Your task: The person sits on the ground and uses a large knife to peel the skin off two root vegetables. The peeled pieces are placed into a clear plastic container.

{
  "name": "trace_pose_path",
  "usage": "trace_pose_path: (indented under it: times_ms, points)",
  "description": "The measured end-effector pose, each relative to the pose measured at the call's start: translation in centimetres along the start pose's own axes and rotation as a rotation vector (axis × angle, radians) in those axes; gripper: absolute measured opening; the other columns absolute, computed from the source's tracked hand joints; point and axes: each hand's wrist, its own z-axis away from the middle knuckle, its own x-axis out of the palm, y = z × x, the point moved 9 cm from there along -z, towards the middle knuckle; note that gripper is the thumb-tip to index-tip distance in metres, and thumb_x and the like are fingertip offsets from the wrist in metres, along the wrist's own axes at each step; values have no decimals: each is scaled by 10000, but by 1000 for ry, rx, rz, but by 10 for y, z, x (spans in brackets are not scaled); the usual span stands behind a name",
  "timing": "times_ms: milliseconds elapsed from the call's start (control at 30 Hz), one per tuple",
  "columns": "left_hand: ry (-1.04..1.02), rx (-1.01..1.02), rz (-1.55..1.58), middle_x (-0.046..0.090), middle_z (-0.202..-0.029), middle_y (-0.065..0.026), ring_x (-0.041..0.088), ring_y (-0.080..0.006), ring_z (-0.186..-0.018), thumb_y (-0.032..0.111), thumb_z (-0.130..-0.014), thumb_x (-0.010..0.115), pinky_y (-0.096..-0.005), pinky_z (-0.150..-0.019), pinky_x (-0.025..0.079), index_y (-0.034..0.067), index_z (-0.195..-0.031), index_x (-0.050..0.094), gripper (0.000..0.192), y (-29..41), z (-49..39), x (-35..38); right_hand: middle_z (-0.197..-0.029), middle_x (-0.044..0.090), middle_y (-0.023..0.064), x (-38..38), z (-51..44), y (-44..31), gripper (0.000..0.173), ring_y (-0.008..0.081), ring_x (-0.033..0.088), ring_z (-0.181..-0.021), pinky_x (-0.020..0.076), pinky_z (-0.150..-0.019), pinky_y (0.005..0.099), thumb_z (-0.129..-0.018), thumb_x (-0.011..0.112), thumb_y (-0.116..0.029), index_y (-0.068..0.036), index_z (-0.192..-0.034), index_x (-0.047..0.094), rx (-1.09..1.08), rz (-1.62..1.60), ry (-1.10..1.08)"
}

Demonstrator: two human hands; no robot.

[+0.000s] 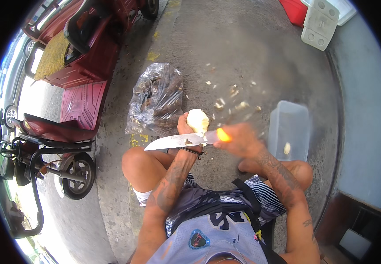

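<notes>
My left hand [183, 124] grips a peeled white root [197, 120], which looks like cassava, held up in front of my knees. My right hand [243, 140], slightly blurred, is closed around the bright orange handle [223, 135] of a large knife. The broad blade [174, 141] points left, crossing in front of the root's lower end and my left wrist. Bits of peel cling to the metal. Just beyond my left hand sits a clear plastic bag [157, 95] of brown unpeeled roots. To the right stands a translucent plastic bin [289, 123] with one pale peeled piece [287, 148] inside.
Scattered peel scraps [241, 105] lie on the concrete ground [190, 43]. A red three-wheeled cargo vehicle [88, 69] is parked at the left. A pale wall [359, 125] runs along the right, with a white plastic lid [320, 24] and a red container [297, 11] at the far end.
</notes>
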Motion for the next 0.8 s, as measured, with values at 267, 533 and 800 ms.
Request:
trace_pose_path:
  times_ms: [267, 533, 800]
  points:
    - [-40, -158, 49, 639, -860, -36, 625, -214, -722, 427, -927, 412, -362, -543, 444, 120, -976, 602, 364, -6, 6, 4, -672, 637, 159, -21, 1, 41, 630, 366, 649, -662, 496, -609, 441, -854, 584, -670, -46, -772, 591, 325, 140, 249]
    - [-114, -139, 63, 645, -863, -48, 639, -246, -805, 631, -938, 450, -356, -594, 459, 128, -1023, 605, 533, 12, 15, 19, -600, 560, 108, -20, 21, 83, 659, 302, 572, -539, 452, -521, 410, -891, 524, -691, -51, -733, 540, 329, -88, 559]
    - [-188, -174, 30, 679, -928, -35, 662, -209, -858, 565, -946, 508, -408, -671, 537, 142, -1139, 610, 476, 11, 14, 26, -600, 502, 18, 50, 33, 100, 665, 154, 521, -539, 411, -499, 340, -891, 522, -706, -57, -748, 556, 818, -704, 8]
